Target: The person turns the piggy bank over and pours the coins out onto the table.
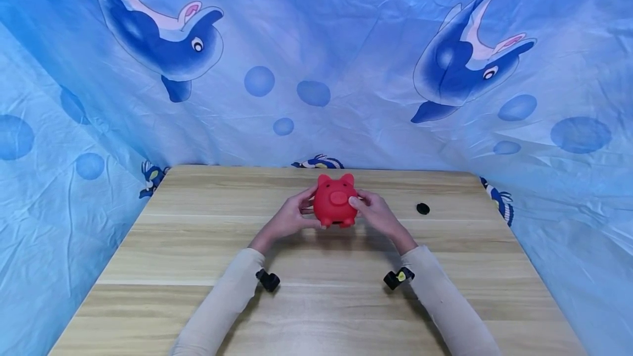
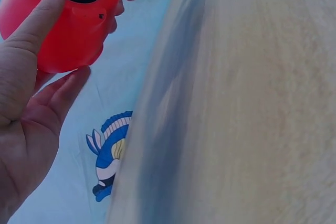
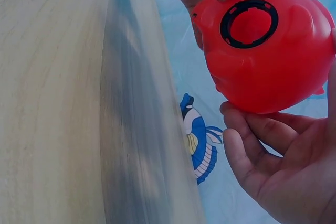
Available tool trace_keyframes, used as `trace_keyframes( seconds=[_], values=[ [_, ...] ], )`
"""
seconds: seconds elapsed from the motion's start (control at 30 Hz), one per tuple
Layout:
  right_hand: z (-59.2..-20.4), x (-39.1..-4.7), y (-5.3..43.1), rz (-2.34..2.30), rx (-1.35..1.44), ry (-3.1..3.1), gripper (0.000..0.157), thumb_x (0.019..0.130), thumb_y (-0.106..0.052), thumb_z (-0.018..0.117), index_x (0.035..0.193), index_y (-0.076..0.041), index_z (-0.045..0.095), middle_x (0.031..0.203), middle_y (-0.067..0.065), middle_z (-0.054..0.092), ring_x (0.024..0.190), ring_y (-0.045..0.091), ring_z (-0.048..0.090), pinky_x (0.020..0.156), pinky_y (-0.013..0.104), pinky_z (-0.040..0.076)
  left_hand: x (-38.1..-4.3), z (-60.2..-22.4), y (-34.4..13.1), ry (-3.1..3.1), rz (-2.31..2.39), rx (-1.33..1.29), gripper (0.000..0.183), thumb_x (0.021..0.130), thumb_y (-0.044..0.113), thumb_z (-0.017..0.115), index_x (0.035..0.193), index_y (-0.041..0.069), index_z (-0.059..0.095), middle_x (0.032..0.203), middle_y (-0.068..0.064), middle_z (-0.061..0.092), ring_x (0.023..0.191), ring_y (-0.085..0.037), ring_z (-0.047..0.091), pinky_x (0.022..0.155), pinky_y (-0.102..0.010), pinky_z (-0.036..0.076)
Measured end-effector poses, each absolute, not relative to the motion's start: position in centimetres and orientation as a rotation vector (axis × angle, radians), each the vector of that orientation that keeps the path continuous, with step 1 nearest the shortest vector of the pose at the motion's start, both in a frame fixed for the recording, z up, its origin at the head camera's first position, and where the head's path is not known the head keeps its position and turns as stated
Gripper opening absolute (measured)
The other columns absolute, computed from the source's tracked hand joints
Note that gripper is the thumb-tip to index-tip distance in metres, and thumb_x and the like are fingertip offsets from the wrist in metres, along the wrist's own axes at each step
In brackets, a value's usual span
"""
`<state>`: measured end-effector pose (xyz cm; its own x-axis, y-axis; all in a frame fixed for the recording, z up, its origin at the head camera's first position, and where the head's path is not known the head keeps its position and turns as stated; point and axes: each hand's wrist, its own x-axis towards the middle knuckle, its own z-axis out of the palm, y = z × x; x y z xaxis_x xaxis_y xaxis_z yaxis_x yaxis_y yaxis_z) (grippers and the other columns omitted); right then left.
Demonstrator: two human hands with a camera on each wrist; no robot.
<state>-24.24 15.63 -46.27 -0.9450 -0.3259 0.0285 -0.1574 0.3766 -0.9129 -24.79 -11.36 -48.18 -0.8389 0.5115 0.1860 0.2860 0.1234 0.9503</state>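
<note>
A red piggy bank [image 1: 336, 209] is held between both hands above the far part of the table, its face toward the head camera. My left hand [image 1: 292, 216] grips its left side, the thumb low near a foot. With my right hand [image 1: 377, 212] I hold the other side, the thumb beside the snout. In the right wrist view the underside of the piggy bank [image 3: 283, 61] shows a round hole ringed in black [image 3: 227, 27]. The left wrist view shows my left thumb [image 2: 39, 22] lying by that ring.
A small black disc [image 1: 422, 209] lies on the wooden table [image 1: 326, 312], to the right of the hands. Behind the table hangs a blue sheet [image 1: 356, 32] printed with dolphins and bubbles. Black cameras are strapped to both sleeves.
</note>
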Motion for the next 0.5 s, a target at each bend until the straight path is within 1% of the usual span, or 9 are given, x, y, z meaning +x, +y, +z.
trace_keyframes(
  seconds=[0.1, 0.2, 0.3, 0.4, 0.5],
  values=[
    [-46.31, -24.26, 15.64, -1.634, -0.442, 2.459, 0.065, 0.101, -0.049, 0.058, 0.145, -0.002, 0.053, 0.126, 0.017, 0.065, 0.100, 0.025, 0.068, 0.093, 0.056, 0.057, -24.60, -47.86, -11.33, 2.193, 1.775, 0.808, 0.098, 0.082, 0.012, 0.087, 0.162, 0.020, 0.031, 0.157, -0.006, 0.045, 0.132, -0.029, 0.058, 0.104, -0.049, 0.051],
    [-46.34, -24.20, 15.60, -1.650, -0.446, 2.450, 0.064, 0.102, -0.047, 0.058, 0.145, 0.000, 0.053, 0.125, 0.018, 0.065, 0.100, 0.025, 0.068, 0.093, 0.059, 0.056, -24.41, -47.68, -11.47, 2.179, 1.754, 0.838, 0.101, 0.081, 0.015, 0.089, 0.162, 0.021, 0.029, 0.157, -0.004, 0.044, 0.135, -0.027, 0.056, 0.105, -0.050, 0.050],
    [-46.36, -24.12, 15.55, -1.656, -0.442, 2.454, 0.064, 0.101, -0.046, 0.059, 0.146, 0.000, 0.052, 0.126, 0.019, 0.065, 0.101, 0.025, 0.067, 0.093, 0.058, 0.056, -24.37, -47.73, -11.69, 2.155, 1.742, 0.869, 0.103, 0.081, 0.016, 0.088, 0.163, 0.022, 0.027, 0.158, -0.001, 0.043, 0.137, -0.027, 0.053, 0.106, -0.053, 0.049],
    [-46.31, -24.07, 15.50, -1.661, -0.427, 2.455, 0.066, 0.100, -0.046, 0.061, 0.146, 0.000, 0.051, 0.127, 0.018, 0.065, 0.104, 0.026, 0.067, 0.094, 0.057, 0.056, -24.39, -47.83, -11.86, 2.122, 1.757, 0.853, 0.098, 0.085, 0.018, 0.084, 0.163, 0.021, 0.025, 0.159, -0.001, 0.040, 0.140, -0.028, 0.049, 0.107, -0.051, 0.049],
    [-46.35, -24.08, 15.51, -1.654, -0.402, 2.461, 0.070, 0.098, -0.048, 0.064, 0.148, -0.001, 0.050, 0.129, 0.017, 0.066, 0.108, 0.027, 0.066, 0.095, 0.052, 0.057, -24.33, -47.66, -11.67, 2.134, 1.772, 0.799, 0.087, 0.093, 0.025, 0.077, 0.163, 0.018, 0.027, 0.160, -0.004, 0.041, 0.142, -0.029, 0.046, 0.107, -0.044, 0.050]
  ],
)
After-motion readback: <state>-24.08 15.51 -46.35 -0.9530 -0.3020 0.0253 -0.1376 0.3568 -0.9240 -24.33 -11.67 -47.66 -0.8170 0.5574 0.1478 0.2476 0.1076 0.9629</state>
